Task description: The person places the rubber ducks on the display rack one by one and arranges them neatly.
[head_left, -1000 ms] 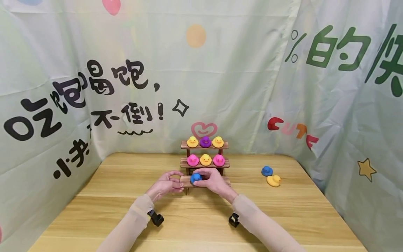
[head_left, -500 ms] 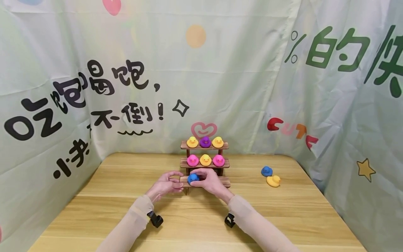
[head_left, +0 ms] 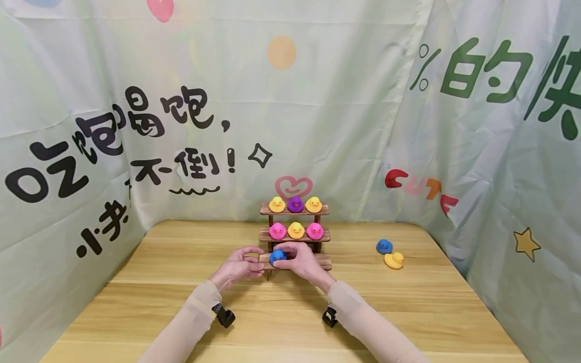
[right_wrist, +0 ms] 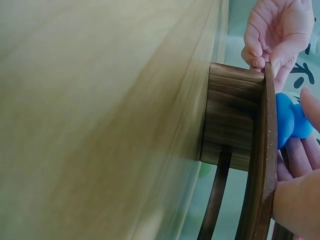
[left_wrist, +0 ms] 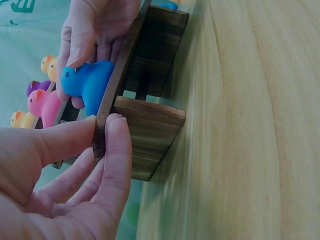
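On the left end of the bottom step of a small wooden display stand (head_left: 323, 261) sits a blue rubber duck (head_left: 277, 258). My right hand (head_left: 301, 261) holds this duck, thumb in front and fingers behind it, as the left wrist view also shows at the duck (left_wrist: 89, 85). With thumb and fingers, my left hand (head_left: 239, 263) pinches the left end of the same step; the left wrist view shows the thumb on top of the board and fingers beneath. The middle step bears a yellow duck (head_left: 296, 230) between two pink ones; above, a purple duck (head_left: 296, 204) sits between two yellow ones.
To the right on the wooden table (head_left: 408, 312) lie another blue duck (head_left: 384, 246) and a yellow duck (head_left: 394, 260), close together. A printed curtain (head_left: 336, 126) hangs behind the table and along both sides.
My right hand has shifted the blue duck a little leftward along the bottom step, mostly in the first half second. The left hand has stayed at the step's end.
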A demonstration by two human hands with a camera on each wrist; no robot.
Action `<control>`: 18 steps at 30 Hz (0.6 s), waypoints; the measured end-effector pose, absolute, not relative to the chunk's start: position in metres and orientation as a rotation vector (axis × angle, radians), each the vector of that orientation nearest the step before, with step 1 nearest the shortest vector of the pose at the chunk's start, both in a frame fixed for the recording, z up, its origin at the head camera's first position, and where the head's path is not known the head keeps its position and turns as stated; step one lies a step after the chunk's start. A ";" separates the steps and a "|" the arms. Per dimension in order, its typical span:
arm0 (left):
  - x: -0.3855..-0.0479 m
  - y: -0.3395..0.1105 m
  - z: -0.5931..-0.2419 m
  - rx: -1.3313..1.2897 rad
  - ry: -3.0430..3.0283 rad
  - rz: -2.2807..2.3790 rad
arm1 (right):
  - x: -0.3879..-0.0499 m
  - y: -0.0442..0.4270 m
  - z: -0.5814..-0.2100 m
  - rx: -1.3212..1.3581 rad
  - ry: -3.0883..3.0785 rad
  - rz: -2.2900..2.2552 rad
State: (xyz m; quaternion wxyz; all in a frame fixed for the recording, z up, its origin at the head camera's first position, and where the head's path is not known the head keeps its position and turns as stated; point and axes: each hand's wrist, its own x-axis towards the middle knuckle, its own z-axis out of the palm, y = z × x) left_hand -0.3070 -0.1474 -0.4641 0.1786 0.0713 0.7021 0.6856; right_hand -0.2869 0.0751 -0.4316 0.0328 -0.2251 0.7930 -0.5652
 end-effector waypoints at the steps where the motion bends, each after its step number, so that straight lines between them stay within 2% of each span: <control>1: -0.307 -0.147 -0.464 0.203 1.985 1.938 | -0.290 0.075 -0.436 -0.689 2.441 -1.742; 6: -0.307 -0.147 -0.463 0.205 1.987 1.937 | -0.304 0.074 -0.453 -0.682 2.478 -1.753; 18: -0.307 -0.147 -0.463 0.191 1.990 1.936 | -0.304 0.074 -0.453 -0.644 2.516 -1.702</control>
